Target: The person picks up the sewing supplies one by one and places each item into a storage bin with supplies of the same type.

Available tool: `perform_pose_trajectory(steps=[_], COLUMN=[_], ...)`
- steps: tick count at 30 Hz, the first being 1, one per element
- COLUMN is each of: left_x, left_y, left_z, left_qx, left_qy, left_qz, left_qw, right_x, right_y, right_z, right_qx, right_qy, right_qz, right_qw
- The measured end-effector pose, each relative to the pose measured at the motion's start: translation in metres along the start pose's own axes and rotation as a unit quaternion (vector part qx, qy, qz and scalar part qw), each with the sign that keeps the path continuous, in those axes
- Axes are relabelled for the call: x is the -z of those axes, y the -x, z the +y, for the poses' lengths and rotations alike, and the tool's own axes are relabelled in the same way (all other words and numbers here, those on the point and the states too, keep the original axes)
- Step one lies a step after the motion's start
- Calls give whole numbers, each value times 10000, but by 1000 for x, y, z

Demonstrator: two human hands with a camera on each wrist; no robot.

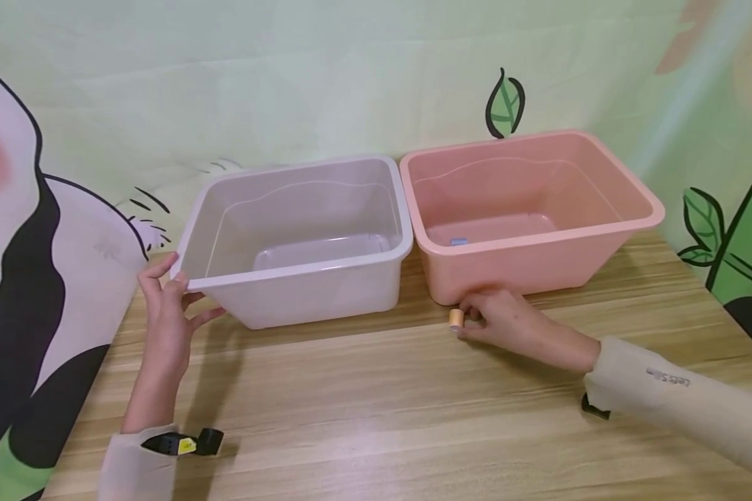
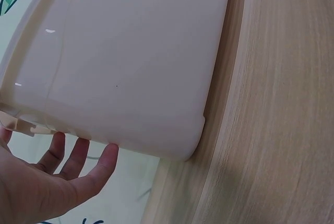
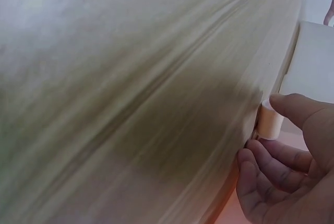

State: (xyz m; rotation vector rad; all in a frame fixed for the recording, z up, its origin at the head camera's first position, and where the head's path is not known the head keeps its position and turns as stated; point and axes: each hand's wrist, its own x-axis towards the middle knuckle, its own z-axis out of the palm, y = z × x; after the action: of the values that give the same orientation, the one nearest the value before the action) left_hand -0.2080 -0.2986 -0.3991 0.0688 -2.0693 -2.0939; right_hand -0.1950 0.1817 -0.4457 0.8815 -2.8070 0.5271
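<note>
A pale grey-white plastic tub (image 1: 322,296) stands on the left of the wooden table. My left hand (image 1: 166,320) holds its near left rim corner between thumb and index finger, while the other fingers spread below along the outer wall (image 2: 120,83). In front of the pink plastic tub (image 1: 533,268), my right hand (image 1: 504,320) pinches a small orange cylinder (image 1: 456,319) between thumb and fingers, low over the tabletop. The right wrist view shows the cylinder (image 3: 270,122) with a white end, the thumb on that end.
Inside the pink tub lies a small blue piece (image 1: 459,242) near the front left. Both tubs stand side by side, rims close together, against a patterned backdrop (image 1: 351,83). The wooden table (image 1: 351,396) extends in front of them.
</note>
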Motion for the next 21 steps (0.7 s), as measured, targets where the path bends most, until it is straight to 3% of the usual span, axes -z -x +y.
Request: perform_pose_trajectory(steps=[21], left_x=[0], left_y=[1], left_z=[0], left_qx=[25], left_qy=[-90], left_qz=[38], left_qw=[9999], right_x=[1], right_y=[3], right_z=[-3], right_qx=[-226], right_qy=[-408], right_qz=[-148], right_qw=[9988])
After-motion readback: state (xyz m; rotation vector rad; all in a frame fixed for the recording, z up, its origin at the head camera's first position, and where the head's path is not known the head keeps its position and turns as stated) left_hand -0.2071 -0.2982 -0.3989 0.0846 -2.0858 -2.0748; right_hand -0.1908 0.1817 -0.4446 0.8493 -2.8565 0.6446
